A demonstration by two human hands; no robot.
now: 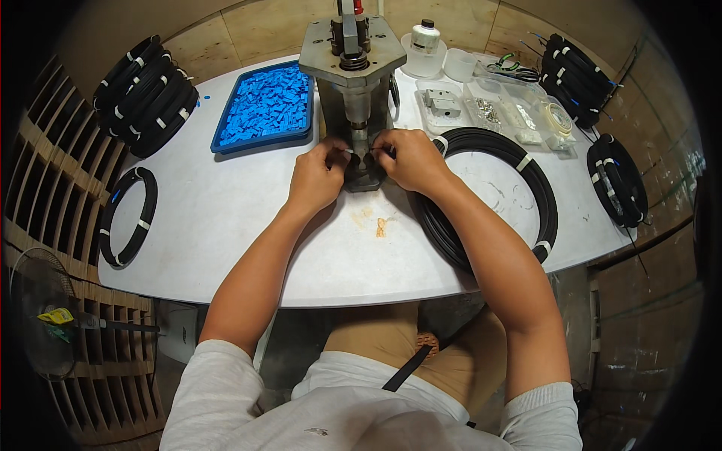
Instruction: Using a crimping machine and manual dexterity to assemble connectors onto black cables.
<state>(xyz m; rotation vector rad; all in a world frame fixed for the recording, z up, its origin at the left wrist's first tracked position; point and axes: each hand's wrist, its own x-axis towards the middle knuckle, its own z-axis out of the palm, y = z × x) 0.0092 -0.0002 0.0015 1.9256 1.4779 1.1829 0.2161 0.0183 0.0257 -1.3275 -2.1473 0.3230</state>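
Note:
A steel bench press (pixel 359 124) stands at the far middle of the table, and both hands meet at its lower ram. On its left side, my left hand (pixel 317 174) is closed in a pinch, with a small pale piece at the fingertips, too small to name. Opposite it, my right hand (pixel 412 159) has its fingers pinched together by the ram; a thin dark bit shows there, but its kind is unclear. Under my right forearm lies a large coil of black cable (pixel 547 199), bound with white tape.
A dark tray of small blue plastic pieces (pixel 267 105) sits left of the press. Stacked cable coils (pixel 143 98) stand at the left, with more coils (pixel 575 79) at the right. Clear boxes of small metal parts (pixel 489 109) and a white-capped bottle (pixel 425 37) are behind right.

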